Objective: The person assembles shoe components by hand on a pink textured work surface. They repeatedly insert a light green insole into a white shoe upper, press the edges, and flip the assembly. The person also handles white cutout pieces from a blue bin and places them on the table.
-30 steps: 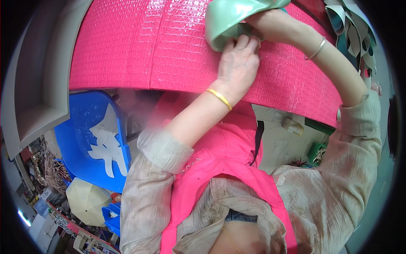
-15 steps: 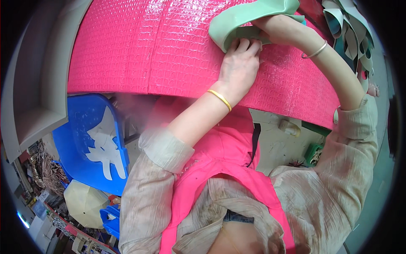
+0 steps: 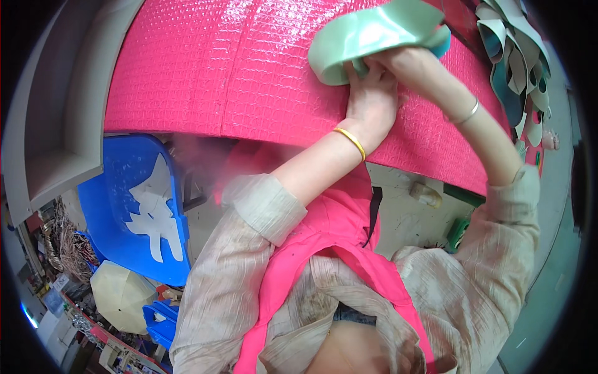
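A glossy mint-green leather-like piece [image 3: 380,31], bent into a curve, is held above a pink textured table cover [image 3: 174,75]. A bit of teal shows at its right end. My left hand [image 3: 374,103], with a gold bangle on the wrist, has its fingers curled up under the near edge of the piece. Just right of it, my right hand [image 3: 402,62], wearing a silver bangle, grips the same edge. The fingertips of both hands are partly hidden by the piece, and the two hands nearly touch.
Several similar pale green pieces [image 3: 514,68] hang over the table's right side. At the left stand a grey shelf or trough [image 3: 59,112] and a blue plastic chair [image 3: 112,212] with white cut-outs [image 3: 152,206]. A cream umbrella-like thing [image 3: 121,299] sits below.
The green piece has tipped so that more of its glossy outer face shows. My left hand has moved slightly right, its fingers now under the edge; my right forearm has come lower and left.
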Motion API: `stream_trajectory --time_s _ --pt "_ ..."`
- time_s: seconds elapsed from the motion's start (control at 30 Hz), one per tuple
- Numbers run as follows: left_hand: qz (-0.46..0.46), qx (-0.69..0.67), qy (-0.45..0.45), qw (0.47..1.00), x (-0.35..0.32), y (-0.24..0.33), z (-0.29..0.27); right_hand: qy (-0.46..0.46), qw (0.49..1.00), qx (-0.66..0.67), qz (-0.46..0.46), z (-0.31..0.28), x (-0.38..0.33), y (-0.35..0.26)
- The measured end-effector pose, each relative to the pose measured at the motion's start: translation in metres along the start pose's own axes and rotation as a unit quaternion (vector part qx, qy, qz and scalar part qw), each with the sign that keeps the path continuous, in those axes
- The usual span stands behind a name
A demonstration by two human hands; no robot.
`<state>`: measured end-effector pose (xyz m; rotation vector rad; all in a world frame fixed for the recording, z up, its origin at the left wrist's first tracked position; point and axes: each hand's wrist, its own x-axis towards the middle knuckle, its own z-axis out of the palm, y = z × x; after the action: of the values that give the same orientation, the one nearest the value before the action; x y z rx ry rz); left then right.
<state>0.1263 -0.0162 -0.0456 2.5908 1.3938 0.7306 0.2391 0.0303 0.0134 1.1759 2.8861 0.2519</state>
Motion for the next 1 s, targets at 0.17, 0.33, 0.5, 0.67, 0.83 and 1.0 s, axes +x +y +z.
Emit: stream_trajectory --time_s 0.17,0.33,0.5,0.67,0.83,1.0 --pt "0.083 -0.05 -0.107 0.99 -0.019 -0.041 -0.037 0.033 0.949 0.303 0.085 0.007 -0.026 -0.036" --pt "0.208 0.193 -0.1 0.954 -0.033 -0.073 -0.082 0.052 0.978 0.158 0.126 0.024 -0.024 -0.054" --pt "0.272 0.259 -0.169 0.911 0.007 -0.079 -0.101 0.121 0.978 0.09 0.145 0.023 0.014 -0.063" --pt "0.346 0.186 -0.012 0.92 -0.019 -0.06 -0.102 -0.002 0.999 -0.033 -0.033 -0.044 -0.025 -0.036" --pt "0.298 0.074 -0.136 0.942 -0.039 -0.026 -0.075 -0.138 0.95 -0.235 -0.153 -0.055 -0.052 -0.053" --pt "0.203 -0.117 -0.089 0.968 -0.049 -0.047 -0.058 -0.14 0.981 -0.132 -0.015 -0.049 -0.065 -0.062"
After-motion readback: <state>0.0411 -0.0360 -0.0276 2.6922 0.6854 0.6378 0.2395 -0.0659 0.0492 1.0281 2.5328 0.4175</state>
